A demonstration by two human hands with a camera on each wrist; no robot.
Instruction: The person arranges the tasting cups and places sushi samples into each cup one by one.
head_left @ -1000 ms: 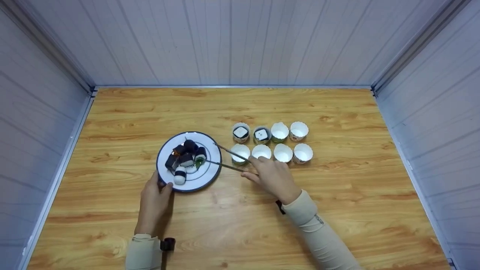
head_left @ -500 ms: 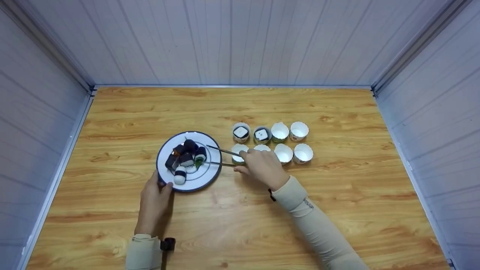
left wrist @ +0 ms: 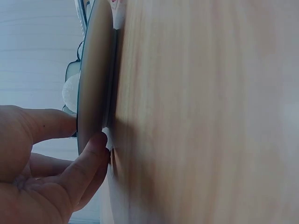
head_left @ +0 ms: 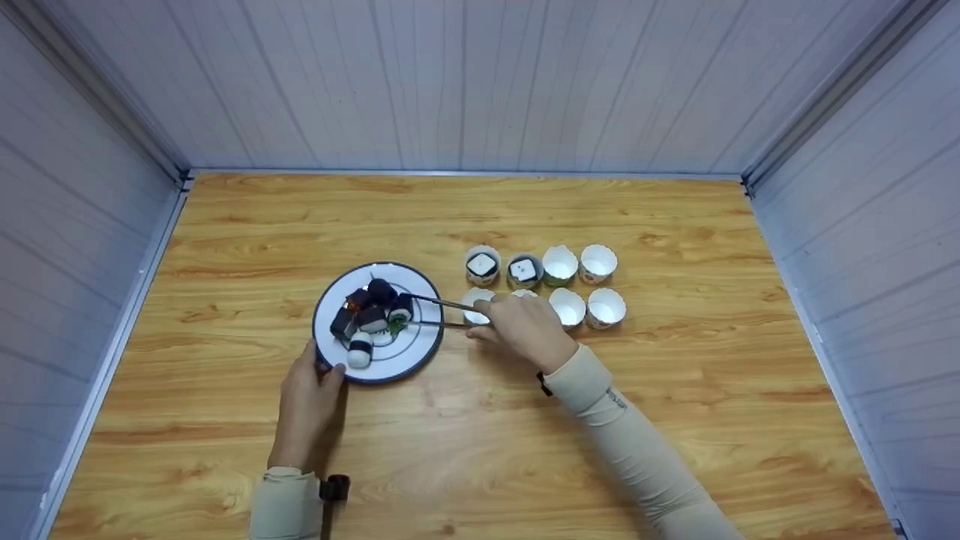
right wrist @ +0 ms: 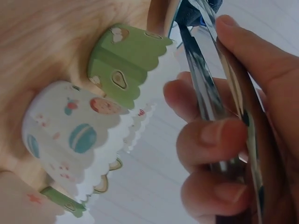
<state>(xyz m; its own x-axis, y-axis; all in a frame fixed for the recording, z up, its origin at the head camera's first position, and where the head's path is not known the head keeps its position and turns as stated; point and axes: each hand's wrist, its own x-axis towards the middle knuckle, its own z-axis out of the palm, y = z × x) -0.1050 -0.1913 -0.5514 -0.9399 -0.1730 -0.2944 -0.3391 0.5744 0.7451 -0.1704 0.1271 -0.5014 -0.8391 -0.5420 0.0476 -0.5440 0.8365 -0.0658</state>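
My left hand (head_left: pixel 309 390) pinches the near-left rim of a white plate (head_left: pixel 411 355) with a blue edge. In the left wrist view, the thumb lies on the rim and fingers (left wrist: pixel 88 161) reach underneath. Several sushi pieces sit on the plate: dark-wrapped ones and a white one with a black band (head_left: pixel 360 351). My right hand (head_left: pixel 525 330) grips metal tongs (right wrist: pixel 205 84), their arms apart. The tong tips stand at either side of a dark-wrapped sushi roll (head_left: pixel 402 303) with green at its near end; whether they touch it I cannot tell.
Right of the plate stand two rows of paper cups. Two back-row cups, the leftmost (head_left: pixel 481 277) and its neighbour (head_left: pixel 523 282), hold black-and-white sushi pieces. My right hand partly covers front-row cups, beside the green one (right wrist: pixel 121 65). Panel walls (head_left: pixel 465 90) enclose the wooden table.
My right hand has moved left, bringing the tongs over the plate. Their arms have drawn closer together around the sushi roll. The left hand and plate stay put.
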